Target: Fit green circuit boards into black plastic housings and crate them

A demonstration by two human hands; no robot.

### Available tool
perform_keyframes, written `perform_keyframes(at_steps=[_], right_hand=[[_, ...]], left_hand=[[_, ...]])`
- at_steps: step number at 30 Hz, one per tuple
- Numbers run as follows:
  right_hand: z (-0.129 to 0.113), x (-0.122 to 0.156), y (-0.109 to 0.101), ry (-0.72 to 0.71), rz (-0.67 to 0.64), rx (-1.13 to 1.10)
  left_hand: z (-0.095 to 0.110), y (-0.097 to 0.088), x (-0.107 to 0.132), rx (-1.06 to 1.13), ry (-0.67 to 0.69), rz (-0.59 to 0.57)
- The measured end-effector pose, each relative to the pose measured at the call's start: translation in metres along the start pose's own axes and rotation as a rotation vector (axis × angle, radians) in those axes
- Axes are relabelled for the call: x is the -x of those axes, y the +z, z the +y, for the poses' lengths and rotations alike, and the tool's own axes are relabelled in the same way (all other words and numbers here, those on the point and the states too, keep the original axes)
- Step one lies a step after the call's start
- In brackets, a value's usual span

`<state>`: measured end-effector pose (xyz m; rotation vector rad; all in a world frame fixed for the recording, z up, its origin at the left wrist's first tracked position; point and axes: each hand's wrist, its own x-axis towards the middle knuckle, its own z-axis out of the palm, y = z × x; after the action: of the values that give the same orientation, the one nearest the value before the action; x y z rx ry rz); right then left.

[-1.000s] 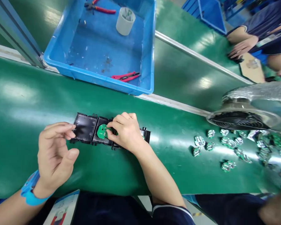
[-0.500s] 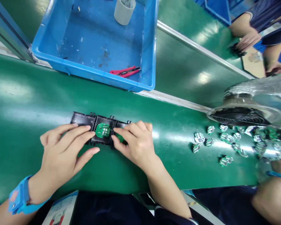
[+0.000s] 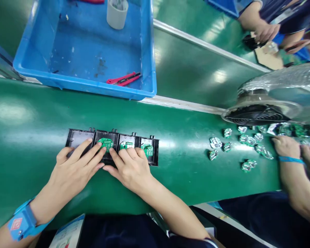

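Note:
Several black plastic housings lie in a joined row on the green bench. The leftmost has no board in it; the others each contain a green circuit board. My left hand reaches over the two leftmost housings, fingers spread, fingertips on the second one's board. My right hand has its index fingertip at that same board and its thumb by the housing's near edge. Its curled fingers partly cover the third housing's board. Farther right, the last board shows fully. Neither hand lifts anything.
Behind the row stands a blue bin containing a red cutter and a tape roll. Small circuit boards lie scattered at right, near a fume hood. A co-worker's hands are beside them; another person works across the bench.
My right hand has moved left from the third housing to the second, uncovering the rightmost one. My left fingers have come onto the second board. The view has shifted; the neighbour's hands now reach the boards.

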<state>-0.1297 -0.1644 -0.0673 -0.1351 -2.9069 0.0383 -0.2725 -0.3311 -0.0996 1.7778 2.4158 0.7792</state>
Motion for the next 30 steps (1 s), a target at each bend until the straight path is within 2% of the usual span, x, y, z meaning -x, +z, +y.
perform_keyframes(at_steps=[3,5,7,9,11,13,14,17,20,21,23,25,28,30], right_hand=[[-0.002,0.001,-0.003,-0.008,-0.009,-0.025],[0.008,-0.006,-0.009,0.001,0.042,-0.09],[0.034,-0.027,-0.019,0.043,0.112,-0.127],[0.072,-0.065,-0.03,0.125,0.127,-0.071],[0.113,-0.113,-0.035,0.209,0.03,0.041],[0.145,-0.162,-0.031,0.207,-0.169,0.122],[0.156,-0.184,-0.025,0.191,-0.215,0.122],[0.166,-0.229,-0.002,0.142,-0.35,0.181],[0.162,-0.243,0.007,0.075,-0.394,0.252],[0.16,-0.24,0.002,0.052,-0.362,0.264],[0.157,-0.218,-0.02,0.046,-0.223,0.28],[0.152,-0.172,-0.054,0.121,-0.045,0.293],[0.138,-0.06,-0.097,0.296,0.026,0.354],[0.127,0.027,-0.105,0.426,-0.022,0.386]], left_hand=[[-0.001,-0.002,-0.005,-0.252,0.162,0.037],[-0.002,-0.002,-0.008,-0.326,0.205,0.074],[-0.001,-0.001,-0.01,-0.36,0.217,0.094],[0.0,-0.001,-0.011,-0.385,0.224,0.09],[0.002,-0.003,-0.011,-0.394,0.228,0.086],[0.003,-0.007,-0.011,-0.366,0.238,0.129],[0.002,-0.01,-0.011,-0.336,0.239,0.177],[-0.004,-0.018,-0.01,-0.24,0.199,0.387],[-0.013,-0.023,-0.01,-0.196,0.112,0.526],[-0.016,-0.024,-0.009,-0.181,0.088,0.541],[-0.02,-0.025,-0.008,-0.148,0.054,0.556],[-0.022,-0.026,-0.006,-0.122,0.039,0.563],[-0.02,-0.027,-0.005,-0.091,0.044,0.55],[-0.016,-0.026,-0.007,-0.083,0.059,0.516]])
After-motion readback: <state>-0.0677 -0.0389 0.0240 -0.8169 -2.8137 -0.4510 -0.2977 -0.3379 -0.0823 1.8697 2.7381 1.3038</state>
